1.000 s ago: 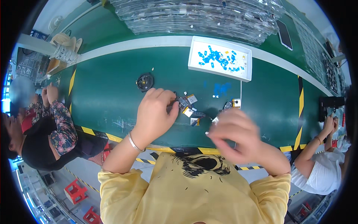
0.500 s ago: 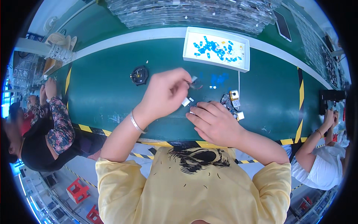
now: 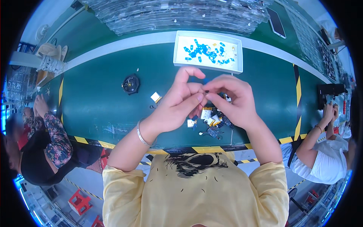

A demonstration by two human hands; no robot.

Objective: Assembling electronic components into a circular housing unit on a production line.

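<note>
My left hand (image 3: pixel 179 96) and my right hand (image 3: pixel 236 99) meet fingertip to fingertip above the green table. Both pinch thumb against index finger; the small part between them is mostly hidden. Just below the fingertips is a silver pouch battery (image 3: pixel 206 113) with a yellow edge; whether it hangs from my fingers or lies there I cannot tell. More batteries (image 3: pixel 214 121) and small dark electronic parts (image 3: pixel 212 132) lie in a loose heap under my hands. To the left, a single silver battery (image 3: pixel 155 97) lies apart from the heap.
Beyond my hands stands a white box (image 3: pixel 208 67) with many small blue pieces. A round black watch-like housing (image 3: pixel 131 84) lies to the left. Clear plastic trays (image 3: pixel 181 15) are stacked at the back, near a phone (image 3: pixel 277 23). Co-workers sit on both sides.
My right hand has lifted off the small parts and joined my left hand in a pinch. A battery now lies on the table to the left. The whole view has shifted slightly.
</note>
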